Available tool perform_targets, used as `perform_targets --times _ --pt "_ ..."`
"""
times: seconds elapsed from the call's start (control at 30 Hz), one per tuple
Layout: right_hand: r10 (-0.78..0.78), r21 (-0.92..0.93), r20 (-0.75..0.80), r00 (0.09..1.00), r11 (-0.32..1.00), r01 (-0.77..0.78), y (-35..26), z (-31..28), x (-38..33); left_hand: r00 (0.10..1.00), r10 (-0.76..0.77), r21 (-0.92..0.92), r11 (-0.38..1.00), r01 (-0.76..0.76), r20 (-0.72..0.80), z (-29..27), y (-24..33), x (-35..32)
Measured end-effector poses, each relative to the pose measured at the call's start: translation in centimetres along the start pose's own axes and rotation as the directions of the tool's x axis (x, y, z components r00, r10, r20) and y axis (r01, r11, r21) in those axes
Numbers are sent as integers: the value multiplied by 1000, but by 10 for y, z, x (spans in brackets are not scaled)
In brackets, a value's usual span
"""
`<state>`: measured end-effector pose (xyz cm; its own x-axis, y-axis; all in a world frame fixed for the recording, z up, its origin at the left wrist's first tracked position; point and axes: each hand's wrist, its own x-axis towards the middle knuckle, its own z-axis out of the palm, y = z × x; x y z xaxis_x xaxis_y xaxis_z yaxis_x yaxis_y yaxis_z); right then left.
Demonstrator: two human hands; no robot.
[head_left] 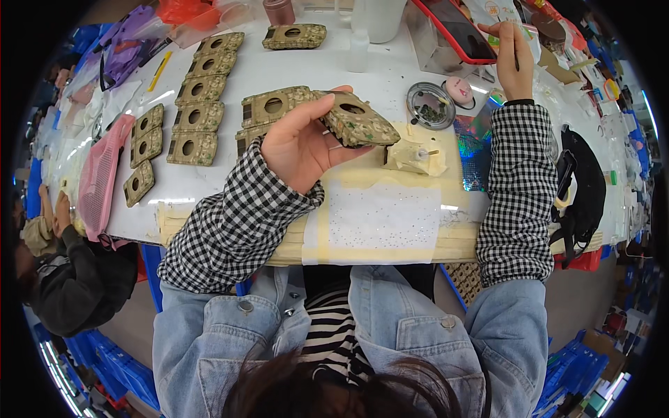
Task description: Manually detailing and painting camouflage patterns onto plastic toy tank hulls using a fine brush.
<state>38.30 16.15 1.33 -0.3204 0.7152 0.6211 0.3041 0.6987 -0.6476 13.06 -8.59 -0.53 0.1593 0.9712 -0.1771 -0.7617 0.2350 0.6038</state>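
My left hand (301,150) is closed around a camouflage toy tank hull (359,118) with a round hole in its top, held tilted above the table. Behind that hand lie more camouflage tank hulls (275,103), partly hidden by it. My right hand (514,59) reaches far right, beside a phone in a red case (460,31). One finger stretches toward the phone's edge; the others are curled, and a thin dark tool (517,64) shows between them. A yellowish taped block (416,155) stands just beyond the held hull.
Rows of tank hulls (195,118) fill the table's left. White paper with small specks (383,216) is taped at the front. A round clear dish (431,106) holds green bits. Near my right sleeve are a holographic sheet (474,153) and a black bag (585,188). Another person (83,279) sits at left.
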Motion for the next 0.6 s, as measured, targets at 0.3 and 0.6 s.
perform_targets --times 0.3,0.6 --pt "-49 -21 140 989 998 53 -20 6 -3 1000 3 5 1000 -3 12 1 0 1" --pt "-18 -2 130 991 1000 18 -20 12 -5 1000 11 11 1000 -11 1 0 0 -2"
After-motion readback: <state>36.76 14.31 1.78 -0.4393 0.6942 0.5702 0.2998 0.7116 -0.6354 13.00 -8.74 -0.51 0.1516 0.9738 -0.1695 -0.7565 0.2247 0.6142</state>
